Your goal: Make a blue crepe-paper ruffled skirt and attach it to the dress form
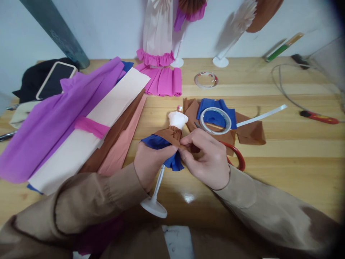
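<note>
A small white mannequin stand (154, 205) leans toward me over the wooden table (283, 154). Its white bust (177, 119) wears a brown crepe bodice (172, 135) and a blue crepe skirt (159, 143). My left hand (148, 162) is closed around the skirt and the stand's pole. My right hand (207, 158) pinches the brown paper at the waist, fingers pressed together. Both sleeves are tan.
Purple, cream, brown and pink crepe sheets (81, 118) cover the left side. A tape roll (215, 120) lies on blue and brown scraps, red-handled scissors (238, 154) behind my right hand. A phone (55, 79), pink pleated paper (163, 81), dressed stands and a red tool (319, 117) sit farther off.
</note>
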The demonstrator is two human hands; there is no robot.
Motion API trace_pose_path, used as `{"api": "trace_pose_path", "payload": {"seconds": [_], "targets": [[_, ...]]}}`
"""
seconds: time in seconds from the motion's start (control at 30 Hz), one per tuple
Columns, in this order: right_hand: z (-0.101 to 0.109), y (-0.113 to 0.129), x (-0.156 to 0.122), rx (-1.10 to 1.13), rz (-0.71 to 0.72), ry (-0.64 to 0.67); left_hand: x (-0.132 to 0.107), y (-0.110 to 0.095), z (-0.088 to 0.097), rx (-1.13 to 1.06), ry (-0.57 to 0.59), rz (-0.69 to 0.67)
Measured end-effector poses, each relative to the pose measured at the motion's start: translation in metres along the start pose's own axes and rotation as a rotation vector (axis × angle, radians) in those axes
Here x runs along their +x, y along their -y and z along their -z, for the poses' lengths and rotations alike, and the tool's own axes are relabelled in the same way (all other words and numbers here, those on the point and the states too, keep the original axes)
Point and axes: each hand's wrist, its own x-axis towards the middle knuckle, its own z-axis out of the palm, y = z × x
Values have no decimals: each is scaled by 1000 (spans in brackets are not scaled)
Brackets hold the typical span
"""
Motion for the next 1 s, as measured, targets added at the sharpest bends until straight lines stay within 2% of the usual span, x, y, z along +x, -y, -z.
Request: {"api": "trace_pose_path", "payload": {"seconds": [0.1, 0.17, 0.3, 0.5, 0.87, 1.0], "targets": [[0, 0, 1, 45, -49, -15, 5, 5, -5, 73, -16, -194], [1, 0, 1, 94, -119, -17, 8, 7, -6, 98, -18, -233], [3, -1, 1, 161, -193, -8, 8, 8, -5, 104, -41, -249], [2, 1, -1, 134, -139, 1, 8, 8, -5, 134, -60, -284], [2, 1, -4, 135, -110, -4, 13, 4, -6, 190, 57, -305], [2, 1, -3, 151, -117, -6, 14, 6, -7, 184, 46, -337]]}}
